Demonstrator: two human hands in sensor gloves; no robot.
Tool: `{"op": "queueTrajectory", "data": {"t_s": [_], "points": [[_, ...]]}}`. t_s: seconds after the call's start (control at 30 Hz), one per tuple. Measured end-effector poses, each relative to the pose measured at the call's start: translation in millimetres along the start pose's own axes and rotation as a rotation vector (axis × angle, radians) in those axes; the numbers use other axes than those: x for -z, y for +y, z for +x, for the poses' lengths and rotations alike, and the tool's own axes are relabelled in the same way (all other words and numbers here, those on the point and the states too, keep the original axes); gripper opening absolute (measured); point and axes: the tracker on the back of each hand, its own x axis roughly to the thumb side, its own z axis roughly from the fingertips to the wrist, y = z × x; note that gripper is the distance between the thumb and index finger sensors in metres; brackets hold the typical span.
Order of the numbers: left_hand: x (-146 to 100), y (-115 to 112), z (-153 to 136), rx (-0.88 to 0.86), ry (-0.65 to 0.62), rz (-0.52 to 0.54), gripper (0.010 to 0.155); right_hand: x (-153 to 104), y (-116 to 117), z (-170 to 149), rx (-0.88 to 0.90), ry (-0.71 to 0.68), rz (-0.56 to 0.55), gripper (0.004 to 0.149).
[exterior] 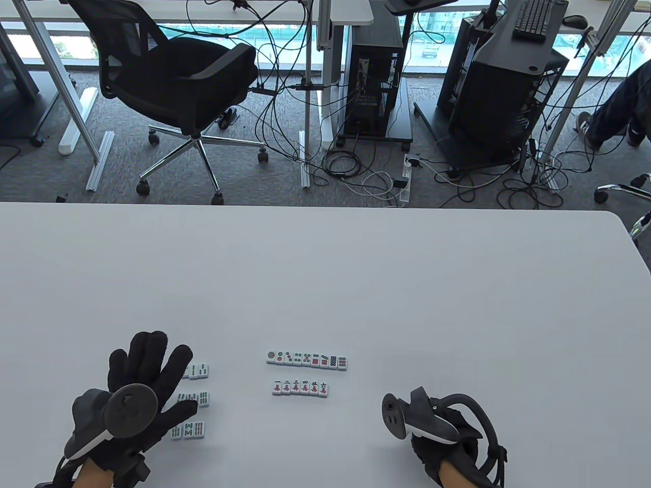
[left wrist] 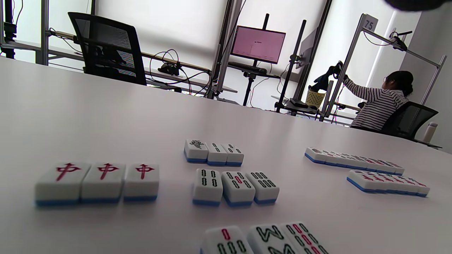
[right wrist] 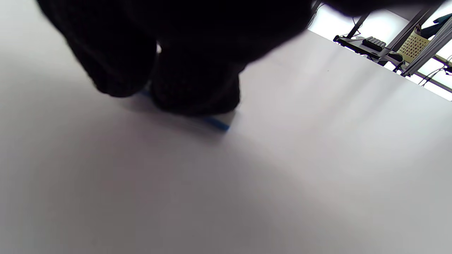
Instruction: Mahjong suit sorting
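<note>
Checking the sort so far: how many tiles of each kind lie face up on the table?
Dot tiles: 9
Character tiles: 6
Bamboo tiles: 9
Red dragon tiles: 3
Total: 27

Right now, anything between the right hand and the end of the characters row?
Nothing visible. In the table view, bare table separates the right hand from the characters row. The dots row sits behind it, off that line. The right wrist view shows a blue-edged tile under its fingers.
</note>
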Motion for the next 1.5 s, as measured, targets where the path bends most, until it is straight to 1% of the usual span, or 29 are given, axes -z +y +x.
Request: {"op": "queueTrajectory", "data": {"t_s": [0.07,0.1,0.2,0.3,0.33,0.37,0.5,0.57,0.6,0.67,0.73,0.9,1.07,1.2,1.27,1.37,1.5], "points": [[0.1,0.0,0.3,0.000,0.000,-0.002,0.087,1.8,1.2,5.7,-0.026,-0.005,-0.055,0.060],[0.1,0.1,0.6,0.000,0.000,-0.003,0.087,3.1,1.6,7.9,-0.034,-0.008,-0.059,0.060],[0.4,-0.1,1.2,0.000,-0.002,-0.008,0.086,9.7,-2.9,12.4,-0.075,-0.021,-0.015,0.059],[0.1,0.6,1.6,0.000,-0.006,-0.003,0.087,19.4,-12.1,16.5,-0.057,-0.029,0.064,0.060],[0.0,1.1,1.4,-0.002,-0.005,0.000,0.086,21.8,-17.4,19.8,-0.034,-0.045,0.056,0.059],[-0.1,1.4,1.0,-0.004,-0.004,0.003,0.086,23.6,-23.1,24.1,-0.002,-0.059,0.031,0.059],[0.3,0.8,0.5,-0.006,0.000,-0.003,0.086,29.8,-50.3,48.9,0.124,-0.132,-0.191,0.059],[0.3,0.7,1.0,-0.003,-0.002,-0.004,0.086,34.1,-61.1,63.1,0.157,-0.162,-0.296,0.059],[0.2,0.9,1.3,-0.003,-0.003,-0.003,0.086,37.6,-65.1,70.7,0.161,-0.173,-0.324,0.059],[0.0,1.4,1.1,-0.007,-0.005,0.002,0.086,43.4,-67.9,82.2,0.155,-0.181,-0.342,0.059],[-0.3,2.4,0.5,-0.013,-0.004,0.007,0.086,49.5,-68.1,92.9,0.129,-0.174,-0.309,0.059],[-0.7,3.6,0.0,-0.021,-0.007,0.018,0.086,60.3,-64.4,106.1,0.073,-0.131,-0.268,0.059],[-0.5,3.2,0.9,-0.016,-0.009,0.011,0.086,67.2,-61.2,107.2,0.095,-0.124,-0.261,0.058],[-0.5,3.2,0.6,-0.018,-0.009,0.014,0.086,66.1,-60.0,104.8,0.100,-0.138,-0.248,0.059],[-0.5,3.0,0.6,-0.019,-0.009,0.013,0.086,62.5,-60.9,101.9,0.101,-0.152,-0.247,0.063],[-0.4,2.9,1.0,-0.015,-0.009,0.010,0.086,53.2,-65.8,91.1,0.135,-0.140,-0.282,0.065],[-0.6,2.9,1.3,-0.012,-0.010,0.008,0.086,37.6,-68.3,66.2,0.135,-0.101,-0.276,0.065]]}}
